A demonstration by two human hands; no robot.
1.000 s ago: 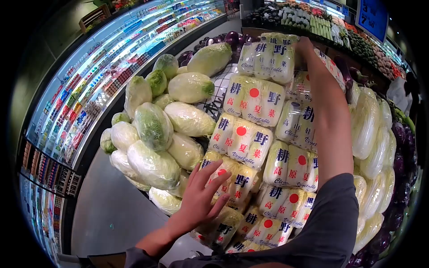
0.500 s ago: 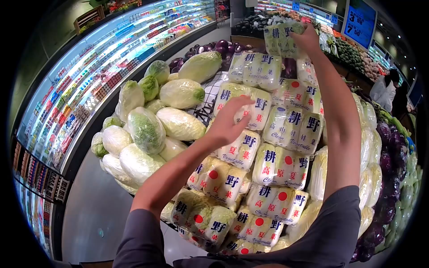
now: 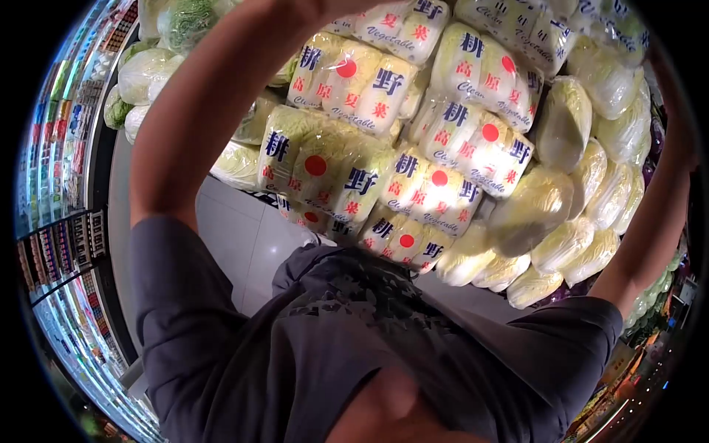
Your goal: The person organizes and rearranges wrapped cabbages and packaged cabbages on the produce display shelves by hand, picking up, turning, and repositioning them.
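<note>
Only the edge of my left hand (image 3: pixel 332 9) shows at the top edge, over the upper wrapped packs; its fingers are out of view. My right forearm (image 3: pixel 665 192) reaches up along the right edge, and the hand at its end is lost in the dark rim. A tilted wrapped pack (image 3: pixel 613 29) with blue lettering lies closest to that hand; whether it is gripped cannot be made out. Between my arms, printed packs of pale cabbage (image 3: pixel 347 81) with red dots are stacked in overlapping rows.
Loose wrapped cabbages (image 3: pixel 565 122) lie right of the packs, and more whole cabbages (image 3: pixel 148 74) sit at the upper left. Lit shelves (image 3: pixel 55 155) run down the left side. Grey floor (image 3: pixel 236 229) shows below the display, beside my shirt.
The view has tilted down towards my shirt. My right hand lifted a pack off the far end earlier; now that arm is at the right edge. My left hand has gone to the top edge.
</note>
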